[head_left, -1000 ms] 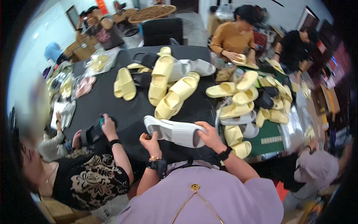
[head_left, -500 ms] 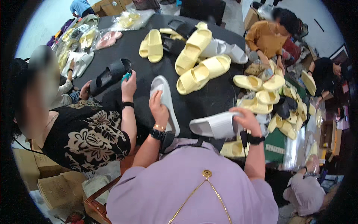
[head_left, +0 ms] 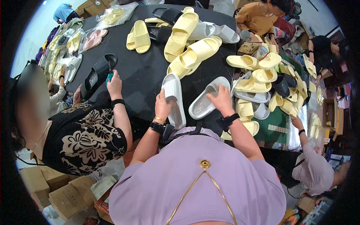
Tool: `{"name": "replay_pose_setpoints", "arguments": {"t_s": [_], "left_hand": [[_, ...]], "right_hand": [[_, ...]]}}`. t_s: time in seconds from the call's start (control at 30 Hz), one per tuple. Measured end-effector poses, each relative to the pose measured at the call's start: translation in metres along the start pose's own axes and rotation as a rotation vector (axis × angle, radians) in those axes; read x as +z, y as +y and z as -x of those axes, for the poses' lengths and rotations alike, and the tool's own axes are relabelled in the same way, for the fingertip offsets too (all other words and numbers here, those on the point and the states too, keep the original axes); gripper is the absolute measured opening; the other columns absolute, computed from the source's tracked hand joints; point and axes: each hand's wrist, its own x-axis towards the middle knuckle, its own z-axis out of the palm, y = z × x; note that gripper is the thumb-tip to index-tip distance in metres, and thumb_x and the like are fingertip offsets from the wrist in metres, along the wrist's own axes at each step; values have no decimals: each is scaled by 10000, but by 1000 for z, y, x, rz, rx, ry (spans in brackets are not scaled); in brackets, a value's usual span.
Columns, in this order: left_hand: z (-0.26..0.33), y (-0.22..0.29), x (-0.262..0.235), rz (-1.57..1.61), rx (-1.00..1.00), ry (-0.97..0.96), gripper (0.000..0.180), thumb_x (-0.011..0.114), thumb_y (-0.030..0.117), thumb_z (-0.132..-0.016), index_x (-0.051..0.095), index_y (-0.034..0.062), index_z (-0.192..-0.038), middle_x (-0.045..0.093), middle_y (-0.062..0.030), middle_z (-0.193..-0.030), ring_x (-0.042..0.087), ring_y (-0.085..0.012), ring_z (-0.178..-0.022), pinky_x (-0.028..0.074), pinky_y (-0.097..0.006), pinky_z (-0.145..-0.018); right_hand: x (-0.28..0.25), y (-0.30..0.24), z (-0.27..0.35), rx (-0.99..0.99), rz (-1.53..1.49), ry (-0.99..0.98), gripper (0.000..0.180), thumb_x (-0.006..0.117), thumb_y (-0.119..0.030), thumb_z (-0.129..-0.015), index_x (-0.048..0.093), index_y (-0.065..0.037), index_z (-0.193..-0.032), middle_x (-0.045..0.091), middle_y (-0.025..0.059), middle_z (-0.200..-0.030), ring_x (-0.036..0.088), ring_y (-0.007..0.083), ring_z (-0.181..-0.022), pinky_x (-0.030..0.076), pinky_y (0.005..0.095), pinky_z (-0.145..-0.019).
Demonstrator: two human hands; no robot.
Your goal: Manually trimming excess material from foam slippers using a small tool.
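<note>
Two pale grey slide slippers are in my hands just in front of me, above the black table. My left hand (head_left: 164, 107) is closed around the side of one slipper (head_left: 173, 88), its thumb near the foot opening; the ribbed strap faces up and the toe points away from me. The other slipper (head_left: 198, 106) slants to the right, with its smooth insole showing. My right hand (head_left: 221, 100) grips it at its right side, fingers over the upper part. Yellow slippers (head_left: 183, 67) lie in a pile just beyond both.
To my left, a co-worker's hand (head_left: 114, 84) holds a teal-handled tool at a black slipper (head_left: 98, 77). Yellow slippers (head_left: 257, 82) crowd the right side over a green mat (head_left: 272, 131). Bagged pink slippers (head_left: 94, 39) lie far left. Cardboard boxes (head_left: 71, 198) stand behind the co-worker.
My right hand has brought its slipper left and turned it so the insole shows and it slants away. My left hand has turned its slipper strap-up. The view has shifted slightly.
</note>
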Motion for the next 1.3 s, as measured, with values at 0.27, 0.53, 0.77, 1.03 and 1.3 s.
{"name": "replay_pose_setpoints", "arguments": {"t_s": [0.27,0.53,0.77,1.03,1.3], "left_hand": [[-1,26,-11,1,279,170,511,509,-57,-781,522,100,-1267,578,-150,-1161,586,-333,-1018,496,-407,-848],[-37,30,22,-268,366,131,417,494,18,-819,531,86,-1229,584,-128,-1144,599,-329,-934,517,-406,-781],[-58,43,26,-375,408,261,464,530,29,-817,487,88,-1276,537,-123,-1211,591,-311,-868,542,-361,-693],[-20,28,20,-275,453,33,561,512,-54,-737,485,73,-1282,499,-172,-1237,529,-377,-991,505,-415,-820],[-1,45,15,-82,433,46,436,534,-35,-699,561,69,-1122,562,-160,-1145,556,-347,-975,482,-422,-813]], "right_hand": [[29,27,3,19,246,38,542,581,-72,-762,437,-80,-1285,482,175,-1182,502,385,-1024,495,482,-778],[27,8,13,-264,134,113,446,529,-4,-764,541,-95,-1200,524,137,-1146,505,343,-1004,474,412,-833],[30,9,7,-295,46,221,428,518,6,-766,551,-84,-1183,530,120,-1137,500,335,-1021,459,410,-851],[20,22,-14,-238,-274,29,431,475,-1,-730,577,-62,-1144,587,170,-1090,511,370,-1079,411,438,-941],[2,76,-44,165,175,-28,413,486,-146,-888,447,-44,-1286,650,222,-923,618,417,-849,485,502,-728]]}}
